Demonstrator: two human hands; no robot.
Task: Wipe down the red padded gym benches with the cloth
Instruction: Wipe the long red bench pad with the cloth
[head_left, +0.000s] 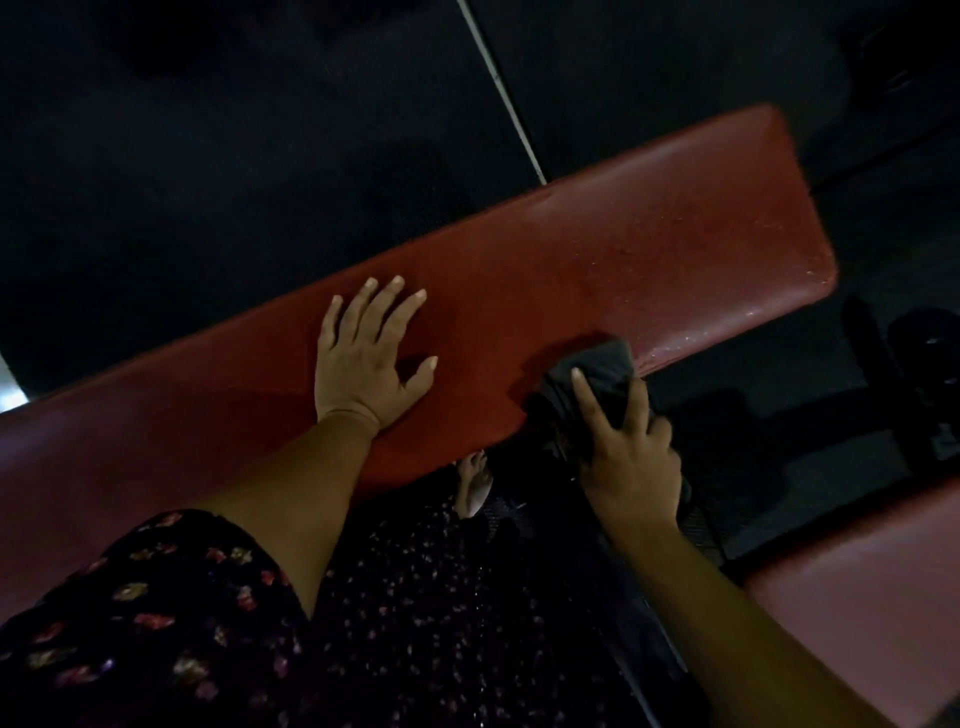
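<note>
Currently the long red padded vinyl bench (519, 291) runs diagonally from the lower left of the frame to the upper right, over dark rubber flooring (208, 130). Left hand (366, 358) lies flat on the pad near the frame centre, fingers straight and spread wide, holding nothing; judged to be a brace that steadies the body while leaning over. Right hand (626, 447) sits right of centre at the bench's near edge, fingers curled round a bunched dark grey cloth (592, 379), index finger extended along the top of it, pressing the wad onto the pad where top meets side. Cloth is bunched rather than spread, probably for firmer pressure on a small patch. Pale specks and a dull film show on the pad toward the upper right end; that stretch looks not yet wiped. A second red padded bench (852, 613) shows at the lower right, untouched. A bare foot (474, 483) is visible below the bench edge, and a dark floral-print garment (208, 623) fills the lower left.
</note>
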